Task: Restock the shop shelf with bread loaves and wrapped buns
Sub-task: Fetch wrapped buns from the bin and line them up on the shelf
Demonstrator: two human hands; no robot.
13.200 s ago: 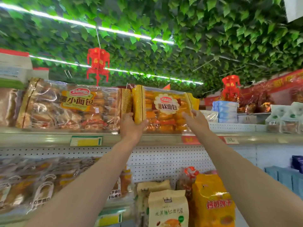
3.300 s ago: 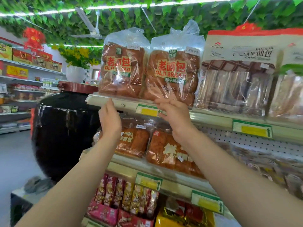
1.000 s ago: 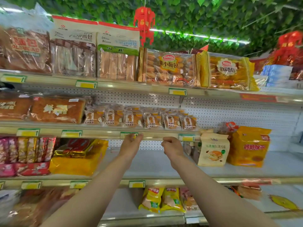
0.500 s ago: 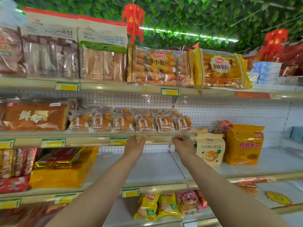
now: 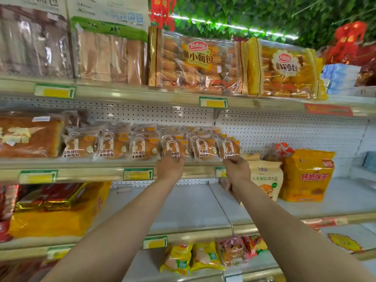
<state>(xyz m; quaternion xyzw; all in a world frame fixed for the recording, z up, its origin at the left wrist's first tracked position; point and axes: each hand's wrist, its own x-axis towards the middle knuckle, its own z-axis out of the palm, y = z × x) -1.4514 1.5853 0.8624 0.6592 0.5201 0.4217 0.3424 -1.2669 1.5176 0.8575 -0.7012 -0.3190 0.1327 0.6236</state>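
Row of 6 wrapped buns (image 5: pixel 150 146), mid-frame on middle shelf (image 5: pixel 85 166), runs left to right. Left hand (image 5: pixel 170 166), fingers extended, touches 4th pack directly above it. Right hand (image 5: pixel 237 169) pinches the rightmost bun's (image 5: pixel 228 147) lower edge.

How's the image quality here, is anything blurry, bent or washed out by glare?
Head view: the edges are smeared, worst at the bread bags upper left; the wide lens bows the shelf rails; the ceiling light strip blows out and glints off the clear bun bag; the wrapped buns and both hands, left hand and right hand, are fairly sharp.
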